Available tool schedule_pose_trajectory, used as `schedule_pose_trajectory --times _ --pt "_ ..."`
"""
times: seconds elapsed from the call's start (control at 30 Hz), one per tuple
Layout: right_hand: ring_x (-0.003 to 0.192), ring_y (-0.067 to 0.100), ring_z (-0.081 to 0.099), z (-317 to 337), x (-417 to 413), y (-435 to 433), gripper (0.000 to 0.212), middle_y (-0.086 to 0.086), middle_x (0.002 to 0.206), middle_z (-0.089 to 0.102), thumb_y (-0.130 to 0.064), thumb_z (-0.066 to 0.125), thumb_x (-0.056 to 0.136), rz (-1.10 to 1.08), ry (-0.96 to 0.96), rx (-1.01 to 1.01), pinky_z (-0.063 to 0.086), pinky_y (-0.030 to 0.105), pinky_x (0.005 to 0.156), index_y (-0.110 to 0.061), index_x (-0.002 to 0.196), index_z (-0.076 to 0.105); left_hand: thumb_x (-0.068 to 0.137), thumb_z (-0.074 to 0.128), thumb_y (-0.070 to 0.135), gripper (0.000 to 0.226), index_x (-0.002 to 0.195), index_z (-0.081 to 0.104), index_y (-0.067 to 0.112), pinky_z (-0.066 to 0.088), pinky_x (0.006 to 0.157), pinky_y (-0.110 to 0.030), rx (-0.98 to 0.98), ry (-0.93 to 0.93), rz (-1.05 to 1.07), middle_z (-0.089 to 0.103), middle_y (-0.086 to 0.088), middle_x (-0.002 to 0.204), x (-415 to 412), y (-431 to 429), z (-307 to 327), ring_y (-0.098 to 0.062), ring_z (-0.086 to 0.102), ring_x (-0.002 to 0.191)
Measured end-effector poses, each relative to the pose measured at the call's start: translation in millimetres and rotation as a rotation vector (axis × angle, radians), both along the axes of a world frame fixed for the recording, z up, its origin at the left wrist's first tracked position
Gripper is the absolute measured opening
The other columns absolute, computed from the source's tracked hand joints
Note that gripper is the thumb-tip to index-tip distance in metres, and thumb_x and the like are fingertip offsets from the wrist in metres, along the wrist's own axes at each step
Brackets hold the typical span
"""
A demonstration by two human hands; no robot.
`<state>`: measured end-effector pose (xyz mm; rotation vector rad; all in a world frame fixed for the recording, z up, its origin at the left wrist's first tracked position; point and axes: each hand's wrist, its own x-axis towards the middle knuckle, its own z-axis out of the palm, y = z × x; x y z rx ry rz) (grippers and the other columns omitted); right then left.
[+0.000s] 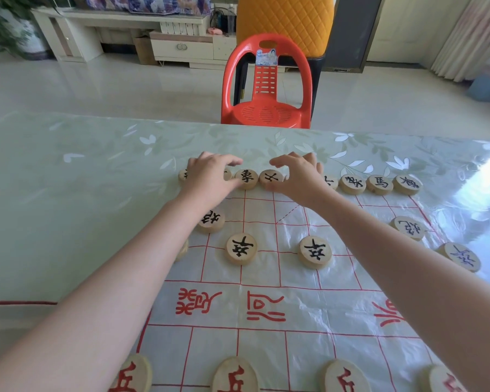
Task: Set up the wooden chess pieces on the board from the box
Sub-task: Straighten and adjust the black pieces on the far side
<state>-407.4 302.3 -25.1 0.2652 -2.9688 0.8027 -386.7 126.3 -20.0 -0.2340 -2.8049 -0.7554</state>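
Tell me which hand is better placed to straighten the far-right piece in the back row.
Right: the right hand is at that row, nearer the corner piece; the left hand lies beyond it, toward the opposite end.

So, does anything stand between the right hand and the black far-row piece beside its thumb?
Nothing visible does. The right hand curves over that piece, thumb at its near edge; the neighbouring piece lies to its left.

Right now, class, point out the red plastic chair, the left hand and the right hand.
red plastic chair (266, 111), head view, on its seat.
left hand (210, 176), head view, back of the hand.
right hand (300, 178), head view, back of the hand.
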Motion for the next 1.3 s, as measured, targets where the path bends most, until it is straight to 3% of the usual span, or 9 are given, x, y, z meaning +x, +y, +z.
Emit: schedule_pose_trajectory --times 0.2,0.33,0.47,0.6,0.73,0.87,1.0,1.07,1.3 --pt "0.118 0.022 0.027 5.5 4.0 3.4 0.050 -0.016 0.085 0.043 -0.029 0.061 0.086 0.037 -0.045 0.044 0.024 0.035 0.100 -0.024 0.134 0.047 0.088 0.054 0.033 0.044 0.132 0.047 0.032 0.021 0.092 -0.033 -0.216 -0.075 -0.087 0.055 -0.005 0.128 -23.9 18.3 -8.8 -0.019 0.034 0.127" --pt "0.117 0.020 0.031 0.2 -0.7 3.6 0.050 -0.007 0.120 0.058 -0.033 0.062 0.084 0.040 0.022 0.021 0.023 0.034 0.092 -0.022 0.131 0.050 0.088 0.054 0.032 0.038 0.127 0.053 0.030 0.022 0.091 -0.033 -0.246 -0.052 -0.108 0.058 -0.002 0.125 -25.5 16.2 -12.1 -0.022 0.041 0.122" --pt "0.115 0.020 0.032 -1.1 1.4 5.6 0.050 -0.003 0.116 0.057 -0.041 0.065 0.080 0.012 0.098 -0.032 0.016 0.031 0.079 -0.022 0.125 0.053 0.082 0.062 0.035 0.041 0.121 0.058 0.024 0.026 0.091 -0.034 -0.187 0.076 -0.062 0.060 -0.002 0.114 -18.0 20.2 -10.8 -0.022 0.052 0.108" --pt "0.110 0.023 0.032 -6.0 7.3 6.7 0.055 0.000 0.106 0.058 -0.059 0.064 0.072 0.024 0.172 0.151 0.009 0.029 0.070 -0.024 0.114 0.061 0.080 0.062 0.047 0.040 0.110 0.064 0.020 0.029 0.090 -0.034 -0.276 0.121 0.005 0.060 -0.005 0.104 -15.8 21.2 -14.5 -0.024 0.053 0.098" --pt "0.116 0.025 0.029 -8.7 9.1 4.4 0.064 0.001 0.117 0.052 -0.066 0.060 0.070 0.059 0.173 0.274 0.015 0.031 0.083 -0.022 0.117 0.060 0.079 0.061 0.049 0.043 0.111 0.065 0.021 0.019 0.087 -0.033 -0.333 0.181 -0.051 0.061 -0.001 0.108 -13.6 20.3 -17.5 -0.023 0.040 0.112" --pt "0.117 0.020 0.026 -2.5 11.0 12.4 0.065 -0.008 0.133 0.043 -0.052 0.062 0.078 0.166 0.092 0.181 0.015 0.028 0.082 -0.028 0.136 0.043 0.079 0.063 0.038 0.045 0.123 0.056 0.031 0.012 0.088 -0.029 -0.262 0.104 -0.187 0.054 0.011 0.129 -7.6 16.0 -13.4 -0.015 0.030 0.126" --pt "0.107 0.016 0.027 2.5 14.4 20.5 0.050 -0.028 0.104 0.049 -0.020 0.059 0.085 0.267 0.046 0.138 0.015 0.029 0.080 -0.031 0.132 0.046 0.079 0.054 0.014 0.052 0.126 0.053 0.037 0.012 0.093 -0.028 -0.241 0.001 -0.203 0.048 -0.002 0.130 -7.2 5.4 -7.9 -0.010 0.026 0.131" --pt "0.109 0.018 0.029 -1.2 11.6 18.9 0.040 -0.023 0.106 0.054 -0.028 0.061 0.086 0.255 0.109 0.181 0.012 0.029 0.074 -0.032 0.125 0.054 0.080 0.054 0.010 0.051 0.122 0.056 0.039 0.012 0.087 -0.026 -0.275 0.002 -0.224 0.054 0.004 0.127 -9.5 2.3 -7.8 -0.008 0.030 0.127" --pt "0.118 0.024 0.028 -13.1 -0.9 9.2 0.054 0.000 0.123 0.050 -0.054 0.061 0.079 0.098 0.185 0.306 0.011 0.029 0.082 -0.023 0.123 0.057 0.075 0.065 0.052 0.051 0.121 0.059 0.030 0.016 0.088 -0.033 -0.346 0.074 -0.122 0.061 0.005 0.112 -14.6 10.6 -8.8 -0.019 0.033 0.116"
